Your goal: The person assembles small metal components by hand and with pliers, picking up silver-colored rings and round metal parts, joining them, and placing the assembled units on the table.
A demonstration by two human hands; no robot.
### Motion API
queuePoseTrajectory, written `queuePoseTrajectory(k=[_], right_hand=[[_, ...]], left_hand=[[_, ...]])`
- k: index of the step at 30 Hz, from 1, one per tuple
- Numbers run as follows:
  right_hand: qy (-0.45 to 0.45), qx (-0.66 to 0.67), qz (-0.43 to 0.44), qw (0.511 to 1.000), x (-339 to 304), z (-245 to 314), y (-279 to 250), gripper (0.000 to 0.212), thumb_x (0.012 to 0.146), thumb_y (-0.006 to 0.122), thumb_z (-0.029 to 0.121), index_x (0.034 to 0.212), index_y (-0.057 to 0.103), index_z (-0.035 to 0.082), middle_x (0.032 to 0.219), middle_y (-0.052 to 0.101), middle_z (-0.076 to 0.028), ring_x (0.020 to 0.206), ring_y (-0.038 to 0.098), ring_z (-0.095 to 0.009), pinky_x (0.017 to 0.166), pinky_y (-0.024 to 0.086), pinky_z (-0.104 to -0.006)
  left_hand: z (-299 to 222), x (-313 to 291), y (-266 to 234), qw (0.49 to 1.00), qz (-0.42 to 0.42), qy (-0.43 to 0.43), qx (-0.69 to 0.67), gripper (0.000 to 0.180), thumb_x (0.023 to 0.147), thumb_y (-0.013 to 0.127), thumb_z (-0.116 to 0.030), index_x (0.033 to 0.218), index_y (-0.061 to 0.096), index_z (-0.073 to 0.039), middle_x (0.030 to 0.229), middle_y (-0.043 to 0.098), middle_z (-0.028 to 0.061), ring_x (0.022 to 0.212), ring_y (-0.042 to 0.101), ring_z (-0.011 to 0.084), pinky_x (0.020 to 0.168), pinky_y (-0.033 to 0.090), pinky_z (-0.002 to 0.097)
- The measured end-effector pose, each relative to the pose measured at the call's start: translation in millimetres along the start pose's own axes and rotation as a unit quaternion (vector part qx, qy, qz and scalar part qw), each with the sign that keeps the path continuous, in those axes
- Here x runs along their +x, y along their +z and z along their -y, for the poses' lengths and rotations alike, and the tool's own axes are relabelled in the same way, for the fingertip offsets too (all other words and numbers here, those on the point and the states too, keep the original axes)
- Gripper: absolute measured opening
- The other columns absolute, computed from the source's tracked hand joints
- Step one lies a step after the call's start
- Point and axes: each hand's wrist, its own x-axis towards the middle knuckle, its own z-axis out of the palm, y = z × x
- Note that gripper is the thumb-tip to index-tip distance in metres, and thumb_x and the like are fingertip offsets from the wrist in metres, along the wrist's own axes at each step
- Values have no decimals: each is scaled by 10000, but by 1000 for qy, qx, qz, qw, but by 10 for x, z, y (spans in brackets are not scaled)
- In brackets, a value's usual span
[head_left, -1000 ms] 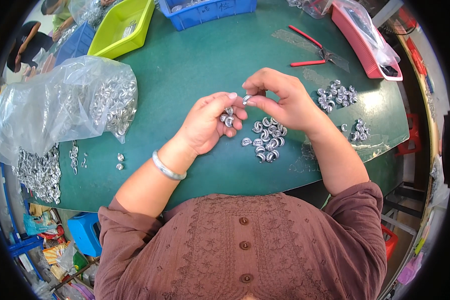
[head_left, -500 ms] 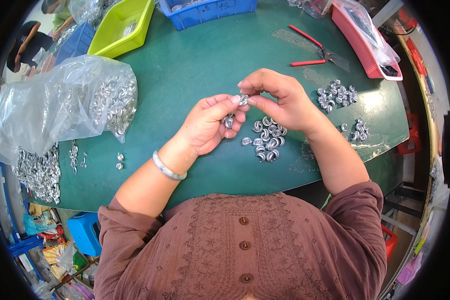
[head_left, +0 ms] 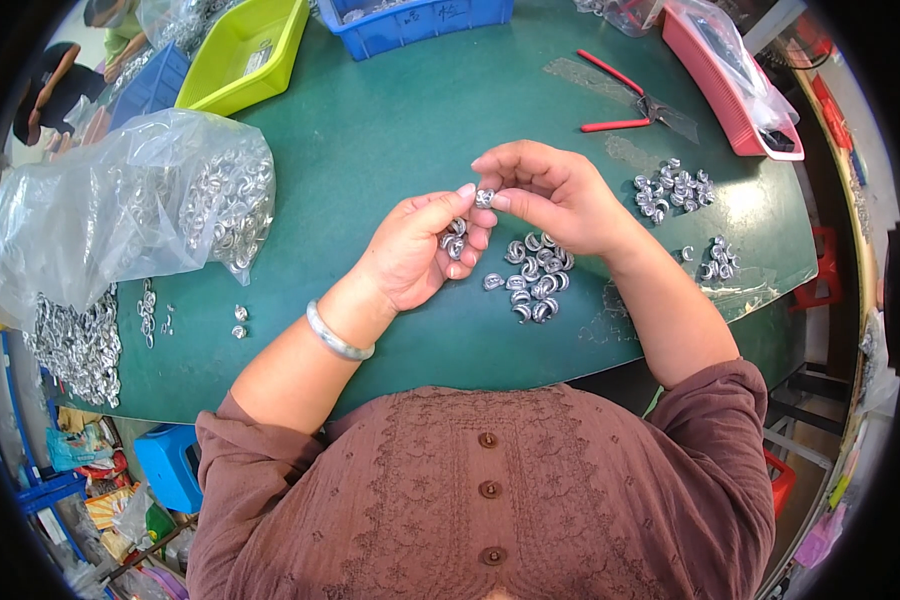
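Observation:
Between the fingertips of both hands sits a small silver curved metal piece point(head_left: 484, 199). My left hand point(head_left: 420, 245) is closed, with its thumb and fingers at that piece and more silver pieces point(head_left: 454, 240) cupped in its palm. Coming from the other side, my right hand point(head_left: 560, 200) pinches the same piece between thumb and fingers. Just below the right hand lies a loose pile of silver crescent-shaped pieces point(head_left: 538, 280) on the green table point(head_left: 370, 130).
Left stands a clear plastic bag point(head_left: 120, 200) of metal parts beside a chain-like heap point(head_left: 75, 345). Red-handled pliers point(head_left: 618, 125) lie far right, near more crescent clusters point(head_left: 675, 190). Yellow-green point(head_left: 270, 50), blue point(head_left: 420, 30) and pink point(head_left: 725, 100) trays line the far side. Another person point(head_left: 55, 90) is at far left.
The piece at my fingertips has turned slightly. My left fingers have shifted, showing more of the pieces in the palm. The piles on the table look the same.

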Motion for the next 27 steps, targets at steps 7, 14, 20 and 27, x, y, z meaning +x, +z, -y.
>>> queuePoseTrajectory(k=[7,14,20,27], right_hand=[[-21,-6,-7,1000,3,-9,6,288,807,535,-46,1092,516,-9,948,564,-46,888,540,-102,794,447,-237],[-38,-31,-13,999,9,3,6,294,795,533,-55,1085,528,-3,954,566,-54,867,537,-112,777,451,-252],[-75,-65,-26,995,8,10,11,288,783,533,-63,1062,550,4,957,575,-62,853,542,-128,782,446,-264],[-102,-112,-19,988,4,28,7,286,784,524,-63,1059,551,7,959,589,-71,875,556,-139,774,442,-267]], left_hand=[[9,8,-6,1000,14,9,3,221,859,521,-229,871,582,-18,722,556,35,578,497,105,473,387,187],[32,32,-31,1000,20,19,-10,182,864,515,-189,890,582,-22,729,559,30,592,502,93,487,391,184],[39,43,-46,999,9,35,-23,161,869,513,-164,917,574,-24,748,575,36,607,513,96,500,408,211],[42,51,-6,997,-13,71,-30,158,844,554,-129,960,564,-22,789,588,46,637,526,97,533,426,210]])
